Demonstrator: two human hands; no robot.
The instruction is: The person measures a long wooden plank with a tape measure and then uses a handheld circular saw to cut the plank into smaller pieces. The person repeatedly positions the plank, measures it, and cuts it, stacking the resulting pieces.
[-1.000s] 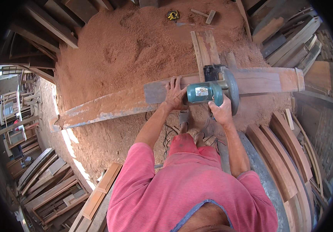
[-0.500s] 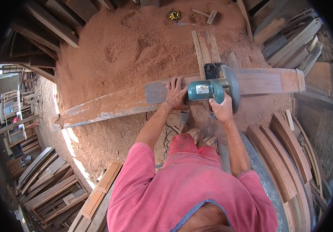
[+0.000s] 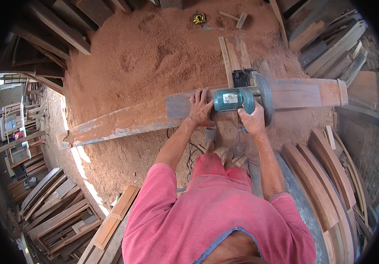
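A teal circular saw (image 3: 231,100) with a round grey blade guard (image 3: 265,99) rests on a long wooden board (image 3: 297,94). My right hand (image 3: 252,121) is closed around the saw's rear handle. To the left of the motor, my left hand (image 3: 201,108) lies flat on the board's greyish end, fingers spread and pointing away from me. The board lies on a longer, sawdust-covered plank (image 3: 119,123) that reaches far to the left. The guard hides the blade and where it meets the wood.
Reddish sawdust (image 3: 154,53) covers the ground ahead, with a yellow-black tape measure (image 3: 199,18) and a small wooden T-shaped piece (image 3: 241,20) on it. Curved timbers (image 3: 310,185) are stacked at my right, more boards (image 3: 62,211) at my left. Cables (image 3: 191,165) lie near my feet.
The saw has shifted very slightly away from me, my right hand with it. My left hand stays in about the same place on the board.
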